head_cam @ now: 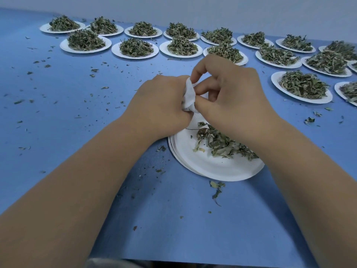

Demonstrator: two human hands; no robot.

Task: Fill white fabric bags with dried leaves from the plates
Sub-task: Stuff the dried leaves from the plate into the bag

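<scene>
Head view: both hands meet over the far edge of the near plate point(212, 167), working a white bag point(188, 95). Left hand point(160, 105) has its fingers curled round the bag, gripping the bunched fabric from the left. Right hand point(229, 97) pinches the bag's right edge between thumb and fingertips; index bent above, other fingers curled. Bag sits between the two hands, lifted above the plate, crumpled; can't tell how full it is or whether its mouth is open.

Near plate looks like the top of a stack, edges of more plates showing at its left rim. Small loose pile of leaves point(222, 142) lies on its right half, partly under the right wrist.

Table point(58, 113) is blue, littered with leaf crumbs point(217, 187), a clump just beside the near plate's front rim. Far plates point(135, 48) stand in rows along the back and right side, each heaped with dried leaves, some rims touching or overlapping. Pale wall point(193, 10) behind.
</scene>
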